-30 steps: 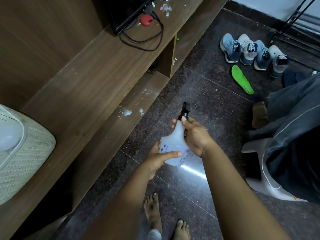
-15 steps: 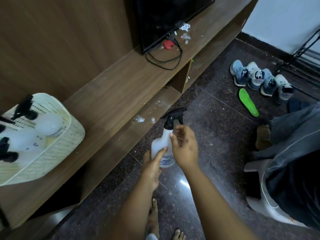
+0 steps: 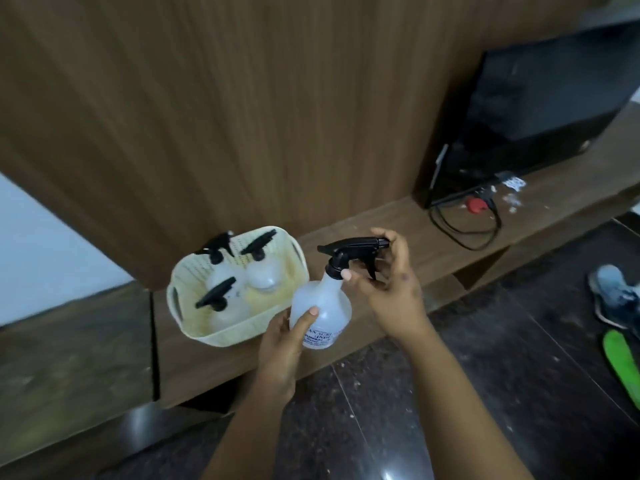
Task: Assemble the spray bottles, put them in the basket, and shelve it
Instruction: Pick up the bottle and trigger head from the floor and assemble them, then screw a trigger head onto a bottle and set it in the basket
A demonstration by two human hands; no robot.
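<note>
The left hand holds a translucent white spray bottle upright by its lower body, its grip wrapped round the bottle with the thumb laid up the front just above the printed label. The right hand is at the bottle's black trigger head: its thumb tip presses on the black collar at the neck, and its fingers curl round behind the nozzle end of the head, so this grip is closed on the head. The bottle is in the air in front of the wooden surface, just to the right of a cream perforated basket and overlapping its right rim in the picture; whether it touches the basket I cannot tell. The basket stands on the surface near its front edge and holds three more white bottles with black trigger heads: two at the back and one at the front left. Farther right on the surface stands a dark screen with a looped black cable and a small red object in front of it. On the dark floor at the right lie a blue sports shoe and a green insole.
</note>
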